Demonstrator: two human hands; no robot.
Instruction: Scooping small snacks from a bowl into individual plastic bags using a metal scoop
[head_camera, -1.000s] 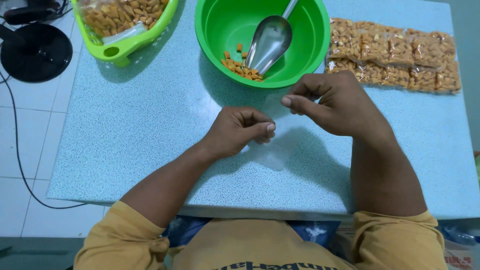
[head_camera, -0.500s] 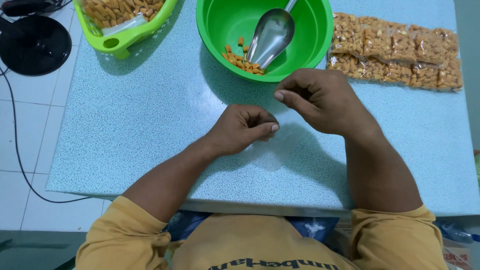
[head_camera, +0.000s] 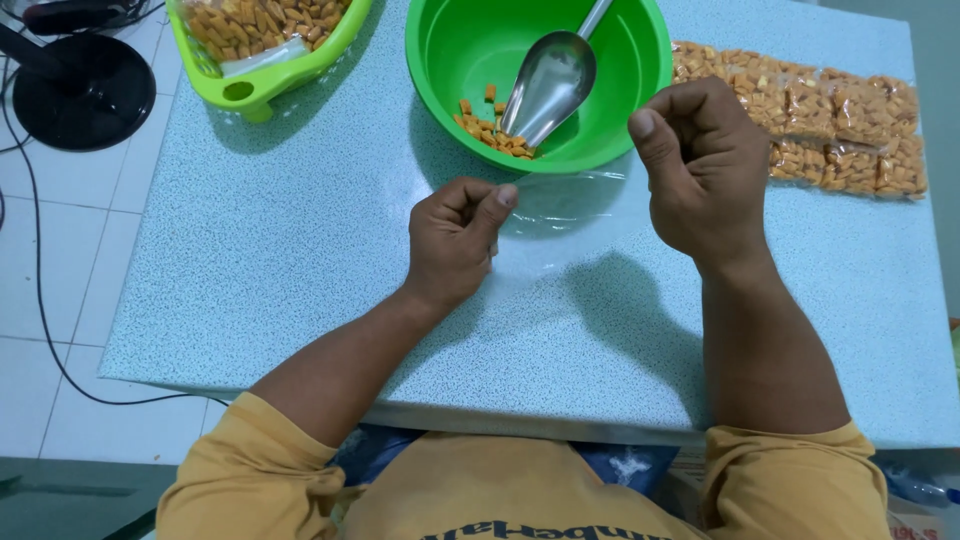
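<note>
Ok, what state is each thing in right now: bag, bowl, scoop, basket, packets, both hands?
clear plastic bag: empty, stretched between both hands
left hand: pinching bag's left edge
right hand: pinching bag's right edge, raised
green bowl: nearly empty, few orange snacks
metal scoop: resting in bowl, empty
green basket: holds snacks
filled packets: lying flat in rows

Bright, even overhead light (soft shadows), sharp focus
</note>
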